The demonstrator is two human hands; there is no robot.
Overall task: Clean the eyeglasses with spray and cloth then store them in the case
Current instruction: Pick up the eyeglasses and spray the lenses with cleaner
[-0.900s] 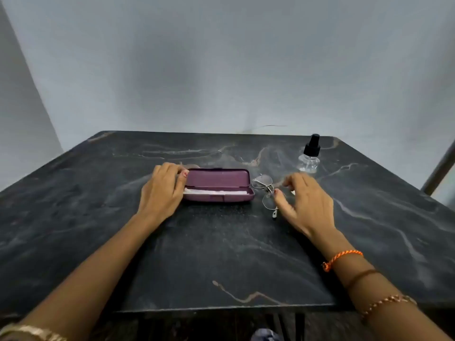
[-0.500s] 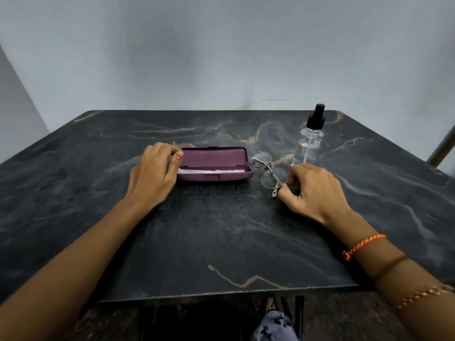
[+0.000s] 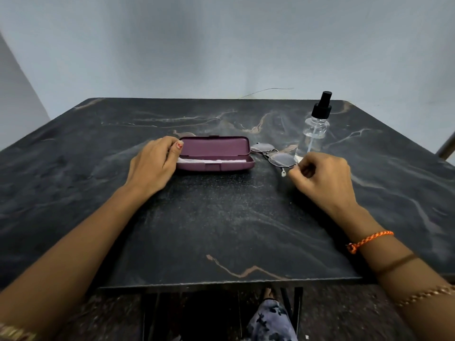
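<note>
An open purple eyeglass case (image 3: 216,150) lies at the table's middle with a white cloth (image 3: 211,160) inside it. My left hand (image 3: 152,166) grips the case's left end, with the thumb against its edge. Thin metal-framed eyeglasses (image 3: 273,155) lie on the table just right of the case. My right hand (image 3: 322,178) is curled with thumb and forefinger pinched at the right lens's outer side, by the temple. A clear spray bottle (image 3: 316,129) with a black nozzle stands upright just behind the right hand.
The dark marble-patterned table (image 3: 221,230) has its front edge close to me. A grey wall stands behind its far edge. A metal bar (image 3: 446,146) slants at the far right. My patterned trouser leg (image 3: 270,321) shows below the table.
My right hand went from spread flat over the glasses to curled and pinched at their right side. The left hand stays on the case's end.
</note>
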